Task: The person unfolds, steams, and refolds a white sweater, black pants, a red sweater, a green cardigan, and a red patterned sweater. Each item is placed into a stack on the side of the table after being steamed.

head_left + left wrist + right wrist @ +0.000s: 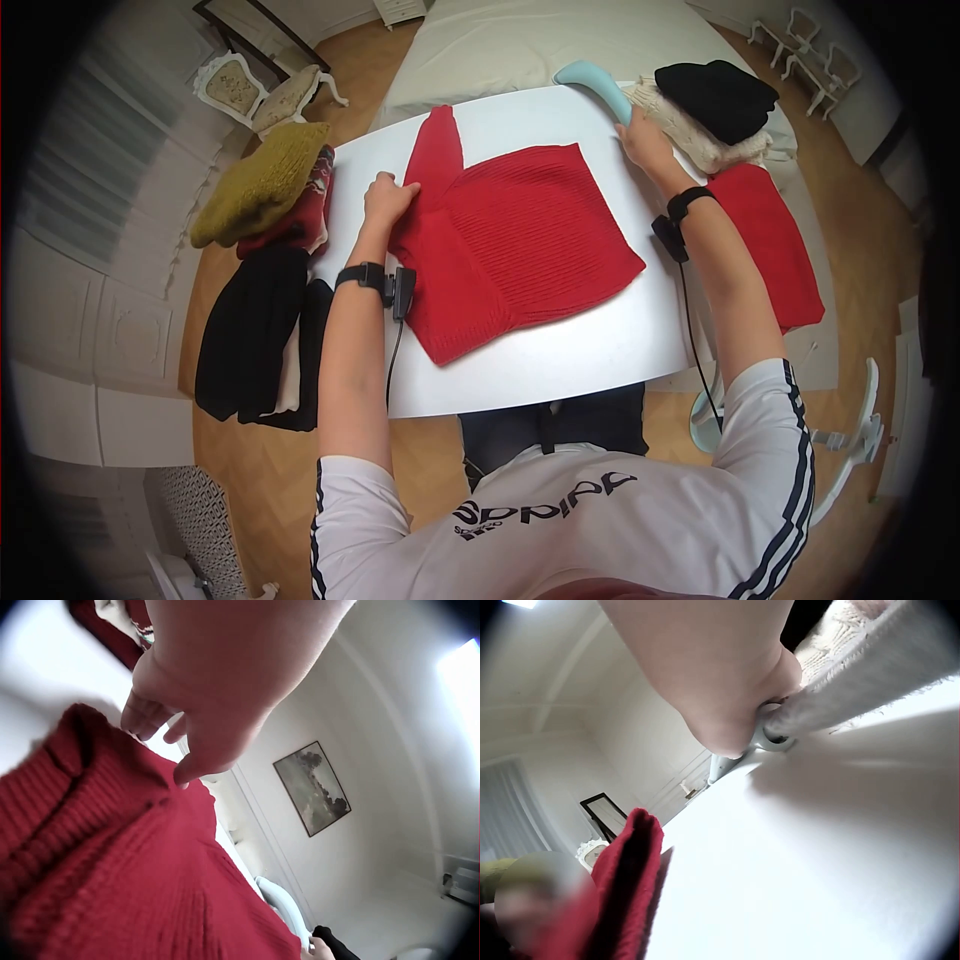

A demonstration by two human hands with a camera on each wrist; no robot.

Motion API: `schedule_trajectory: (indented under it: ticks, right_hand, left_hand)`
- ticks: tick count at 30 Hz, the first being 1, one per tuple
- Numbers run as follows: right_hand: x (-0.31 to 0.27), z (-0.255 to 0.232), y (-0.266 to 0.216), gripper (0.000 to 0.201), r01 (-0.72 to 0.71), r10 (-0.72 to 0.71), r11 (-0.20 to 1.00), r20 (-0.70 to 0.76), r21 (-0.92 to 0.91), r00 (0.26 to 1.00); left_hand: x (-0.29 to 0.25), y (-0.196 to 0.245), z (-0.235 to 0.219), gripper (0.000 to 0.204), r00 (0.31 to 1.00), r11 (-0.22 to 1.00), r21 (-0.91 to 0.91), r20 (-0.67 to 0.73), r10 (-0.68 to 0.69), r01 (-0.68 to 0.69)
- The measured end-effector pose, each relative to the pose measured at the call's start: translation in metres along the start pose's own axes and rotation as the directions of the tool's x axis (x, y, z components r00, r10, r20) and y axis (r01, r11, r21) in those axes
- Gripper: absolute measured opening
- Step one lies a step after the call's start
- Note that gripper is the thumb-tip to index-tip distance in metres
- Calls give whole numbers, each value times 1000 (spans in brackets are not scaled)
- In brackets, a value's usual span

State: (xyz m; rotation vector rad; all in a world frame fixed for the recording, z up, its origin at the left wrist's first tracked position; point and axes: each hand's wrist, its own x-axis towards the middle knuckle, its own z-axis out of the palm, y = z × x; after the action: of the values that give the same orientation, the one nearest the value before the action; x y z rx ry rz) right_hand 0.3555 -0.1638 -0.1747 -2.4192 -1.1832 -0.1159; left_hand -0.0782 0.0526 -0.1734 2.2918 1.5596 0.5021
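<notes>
While hands [388,202] [647,143] span white table [560,365] | left loosely touches red sweater [535,225] | right grips steamer [596,81]

Arms [355,375] outstretched forward; right grip [646,143] curled, left grip [388,200] loose.

White shirt [600,535], black-striped sleeves [757,408], black wrist straps [690,203].

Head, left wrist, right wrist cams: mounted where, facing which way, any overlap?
Head: on the head, facing forward and down at the red sweater on the white table; left hand, right hand and white shirt show.
Left wrist: on that wrist, facing over the sweater toward the framed picture; left hand at top, right hand at bottom edge.
Right wrist: on that wrist, facing across the table toward the grey curtain; right hand at top.
Head and left wrist share the pale-blue device.
</notes>
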Motion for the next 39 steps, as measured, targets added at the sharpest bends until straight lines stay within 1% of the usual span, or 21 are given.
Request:
schedule_trajectory:
  ticks: [2, 4, 5, 7, 9, 11, 12, 14, 15, 17, 20, 21, 23, 24, 25, 27, 28, 32, 36, 38, 39]
  right_hand:
    - [-11, -9, -14, 58, -15, 16, 999, 7, -52, 1000]
    - [-30, -19, -27, 61, 84, -143, 963, -222, -256, 965]
    - [-40, -25, -33, 61, 95, -154, 961, -218, -259, 964]
    - [-68, -36, -44, 59, 372, -389, 921, -214, -118, 896]
    - [-115, -45, -55, 53, 530, -513, 846, -190, 49, 837]
    - [-168, -59, -68, 49, 543, -535, 807, -103, 231, 839]
    - [-194, -65, -73, 49, 508, -512, 816, -63, 275, 857]
    - [-232, -67, -74, 50, 419, -449, 842, 11, 340, 893]
    - [-245, -64, -73, 51, 364, -407, 857, 48, 364, 912]
    - [-262, -55, -68, 53, 286, -351, 881, 116, 377, 929]
    - [-272, -44, -66, 54, 366, -378, 903, 11, 227, 926]
    - [-272, -45, -67, 53, 352, -366, 908, 26, 226, 930]
    - [-275, -44, -68, 53, 331, -350, 915, 44, 231, 936]
    - [-275, -43, -68, 53, 339, -356, 914, 37, 221, 934]
    - [-274, -44, -67, 52, 350, -363, 913, 30, 209, 931]
    - [-273, -42, -65, 52, 354, -368, 912, 28, 208, 930]
    - [-274, -42, -65, 52, 362, -375, 908, 27, 210, 927]
    - [-275, -43, -68, 53, 351, -364, 914, 31, 201, 931]
    - [-276, -43, -68, 52, 353, -364, 915, 20, 197, 931]
    - [-275, -41, -68, 52, 365, -376, 909, 18, 200, 927]
    - [-275, -40, -67, 51, 359, -369, 913, 15, 194, 929]
  left_hand:
    - [19, 3, 5, 73, 1000, 999, -38, 0, -9, 9]
    - [39, 4, 15, 72, 1000, 998, -57, -8, -16, 16]
    - [49, 6, 20, 71, 1000, 997, -74, -11, -12, 11]
    - [64, 20, 26, 69, 1000, 996, -89, 9, -15, 16]
    - [77, 23, 29, 66, 999, 995, -94, 33, -7, 10]
    - [89, 26, 33, 59, 970, 978, -156, 222, -102, 139]
    - [88, 32, 30, 59, 970, 979, -156, 222, -99, 135]
    - [83, 49, 17, 44, 930, 794, -518, 332, -157, 319]
    - [81, 54, 11, 44, 928, 795, -514, 336, -160, 323]
    - [75, 60, -2, 31, 917, 376, -864, 391, 82, 335]
    - [28, 80, -27, 29, 938, 277, -939, 268, 219, 204]
    - [13, 80, -24, 29, 936, 288, -935, 276, 217, 209]
    - [-15, 78, -17, 32, 936, 620, -741, -32, 350, -258]
    - [-27, 73, -13, 36, 848, 610, -663, -73, 525, -434]
    - [-49, 79, -24, 36, 814, 709, -488, -6, 581, -509]
    - [-77, 85, -33, 39, 708, 712, -45, 78, 702, -700]
    - [-81, 77, -28, 40, 670, 673, 15, 102, 735, -740]
    - [-100, 60, -19, 44, 699, 712, 8, 191, 689, -703]
    - [-107, 61, -23, 43, 727, 725, 85, 168, 666, -684]
    - [-117, 73, -15, 44, 604, 595, 118, 62, 794, -795]
    - [-120, 79, -9, 44, 614, 605, 124, 56, 787, -787]
